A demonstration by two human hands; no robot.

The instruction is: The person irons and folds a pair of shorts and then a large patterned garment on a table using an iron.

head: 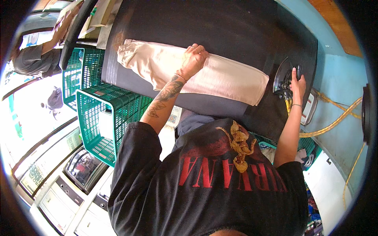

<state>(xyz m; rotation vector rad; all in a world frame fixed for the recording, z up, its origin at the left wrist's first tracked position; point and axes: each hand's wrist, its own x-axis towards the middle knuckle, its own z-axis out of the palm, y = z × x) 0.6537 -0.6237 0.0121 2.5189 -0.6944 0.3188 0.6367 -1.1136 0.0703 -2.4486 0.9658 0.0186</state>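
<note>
A pair of cream trousers or shorts [233, 76] lies folded lengthwise across the dark padded ironing table [189, 20]. Its gathered waistband is at the left and the straight hem end at the right. My left hand [193, 59] rests on the cloth near its upper edge, fingers curled around a bit of the fabric. Off the garment's right end, my right hand [298, 82] grips the black handle of a steam iron [283, 78]. The iron is on the table's dark surface, apart from the cloth, with a yellow hose running from it.
Green plastic baskets [109, 100] stand against the table's left side. A yellow hose [333, 125] loops to the blue wall [339, 76] at right. More baskets with clothes [307, 156] sit below right. Another person [38, 59] is at upper left; white machines [59, 203] stand lower left.
</note>
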